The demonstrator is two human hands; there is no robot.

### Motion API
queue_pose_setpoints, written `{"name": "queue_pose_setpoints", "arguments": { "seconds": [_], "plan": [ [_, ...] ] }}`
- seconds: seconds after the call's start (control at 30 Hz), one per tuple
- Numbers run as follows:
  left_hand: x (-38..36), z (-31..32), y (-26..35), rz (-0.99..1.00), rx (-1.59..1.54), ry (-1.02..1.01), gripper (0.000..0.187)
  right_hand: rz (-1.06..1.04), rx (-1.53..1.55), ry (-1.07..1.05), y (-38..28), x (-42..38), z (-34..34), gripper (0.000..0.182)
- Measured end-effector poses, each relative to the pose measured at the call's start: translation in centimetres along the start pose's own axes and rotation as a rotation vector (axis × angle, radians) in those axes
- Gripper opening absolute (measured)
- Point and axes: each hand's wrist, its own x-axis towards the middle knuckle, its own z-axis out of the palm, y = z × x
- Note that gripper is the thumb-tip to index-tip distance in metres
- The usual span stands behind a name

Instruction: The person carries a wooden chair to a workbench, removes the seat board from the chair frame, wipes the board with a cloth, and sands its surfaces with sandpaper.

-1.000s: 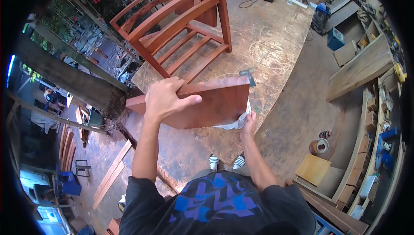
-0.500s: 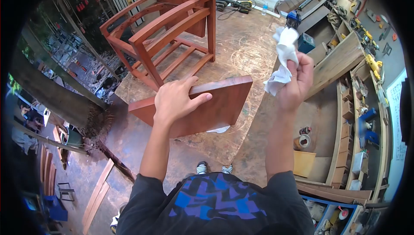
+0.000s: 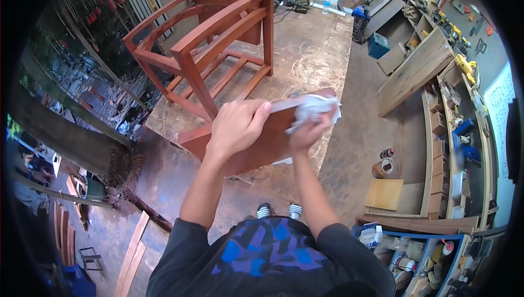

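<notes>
A reddish-brown wooden board (image 3: pixel 256 144) is held on edge over the near part of the worktable (image 3: pixel 322 40). My left hand (image 3: pixel 234 128) grips its top edge, thumb on top. At the board's right end my right hand (image 3: pixel 312 130), slightly blurred, presses a crumpled white cloth (image 3: pixel 316 109) against the top edge and corner. Part of something white shows beneath the board's lower edge. Beyond the board, a reddish wooden chair frame (image 3: pixel 218 38) stands on the table at the left.
Back on the table are a power tool (image 3: pixel 300 5) and a bottle (image 3: pixel 326 6). To the right are a leaning wooden panel (image 3: pixel 415 73), a round container (image 3: pixel 385 167) and shelves with tools. Long wood strips (image 3: pixel 131 253) lie at the lower left.
My right hand has come down and left with the cloth, from above the table's right side onto the board's right end. The board and my left hand have shifted slightly right.
</notes>
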Motion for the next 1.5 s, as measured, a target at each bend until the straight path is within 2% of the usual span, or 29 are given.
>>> {"name": "queue_pose_setpoints", "arguments": {
  "seconds": [0.1,0.13,0.2,0.27,0.37,0.43,0.5,0.57,0.63,0.67,0.7,0.73,0.77,0.8,0.9,0.93,1.0,1.07,1.13,1.2,1.27,1.3,1.37,1.4,1.43,1.47,1.5],
  "plan": [
    [0.5,0.4,-0.7,0.030,0.024,-0.003,0.034,0.995,-0.120,0.157,5.7,-4.1,-2.8,0.025],
    [0.5,0.6,-0.9,0.043,0.036,0.009,0.034,1.193,-0.069,0.197,6.8,-6.0,-3.6,0.025],
    [0.6,0.8,-1.4,0.078,0.064,0.032,0.034,1.396,0.110,0.259,7.6,-11.5,-3.6,0.026],
    [1.0,0.7,-1.4,0.051,0.148,-0.031,0.036,1.474,0.210,0.224,5.2,-15.3,-2.4,0.028],
    [1.5,0.7,-1.6,0.028,0.166,-0.083,0.038,1.458,0.069,-0.131,-3.7,-15.4,-0.9,0.023],
    [1.9,0.7,-1.8,0.029,0.121,-0.078,0.040,0.792,0.243,-0.349,-7.7,-18.1,-0.7,0.016],
    [1.8,0.9,-2.1,0.019,0.059,-0.049,0.041,0.297,0.002,-0.454,-9.3,-16.3,-1.0,0.029],
    [1.8,0.3,-1.7,0.000,0.065,-0.088,0.041,0.016,-0.059,-0.451,-7.1,-14.2,0.0,0.043],
    [1.2,0.7,-1.8,0.035,0.128,-0.063,0.040,0.020,-0.022,-0.247,-3.5,-8.0,0.4,0.053],
    [0.8,1.0,-1.3,0.038,0.220,-0.016,0.040,0.375,0.117,-0.097,0.0,-2.4,-0.8,0.043],
    [0.8,1.2,-1.2,0.040,0.248,0.005,0.041,0.457,-0.027,-0.139,3.2,-0.5,-1.9,0.025],
    [0.6,1.4,-1.1,0.040,0.279,0.026,0.041,0.484,-0.186,-0.170,4.7,1.6,-3.1,0.022],
    [0.4,1.5,-0.9,0.038,0.311,0.051,0.041,0.288,-0.269,-0.114,8.3,2.5,-3.4,0.020],
    [0.3,1.3,-0.3,0.015,0.330,0.039,0.042,0.319,-0.308,-0.112,9.4,3.7,-3.9,0.022],
    [-0.1,0.9,0.4,-0.016,0.322,0.025,0.040,0.461,-0.400,-0.322,13.9,6.1,-4.8,0.019],
    [-0.3,0.4,0.7,-0.036,0.290,0.043,0.039,0.463,-0.580,-0.664,14.9,6.9,-5.5,0.019],
    [-0.7,-1.7,1.3,-0.067,0.234,0.075,0.039,0.223,-0.522,-0.737,22.3,3.8,-7.3,0.023],
    [-1.3,-4.9,2.6,-0.068,0.093,0.199,0.035,0.889,-0.120,-0.776,26.7,1.8,-9.5,0.040],
    [-1.5,-8.9,3.4,-0.019,-0.024,0.265,0.028,1.449,0.515,-0.403,25.4,-1.3,-13.4,0.066],
    [-1.0,-13.6,3.4,0.008,-0.153,0.219,0.028,1.646,0.966,-0.543,17.8,-0.7,-17.0,0.084],
    [0.9,-15.3,3.6,0.059,-0.245,0.275,0.030,1.374,1.362,-0.747,11.5,0.7,-16.2,0.091],
    [1.8,-15.0,4.0,-0.015,-0.251,0.277,0.033,1.219,1.549,-0.830,9.3,1.5,-16.5,0.095],
    [3.7,-12.9,3.2,-0.142,-0.378,0.182,0.037,0.986,1.653,-0.761,7.3,3.8,-16.6,0.095],
    [5.4,-10.1,1.9,-0.096,-0.436,0.234,0.038,0.948,1.643,-0.709,5.6,5.5,-17.5,0.094],
    [7.2,-7.6,-0.1,-0.076,-0.475,0.199,0.039,0.910,1.631,-0.657,4.0,7.2,-18.3,0.093],
    [8.5,-5.3,-0.1,-0.119,-0.542,0.152,0.039,0.953,1.572,-0.598,1.3,9.6,-19.6,0.091],
    [10.3,-2.5,-1.7,-0.077,-0.497,0.185,0.041,0.990,1.515,-0.534,0.0,11.1,-20.7,0.089]
  ]
}}
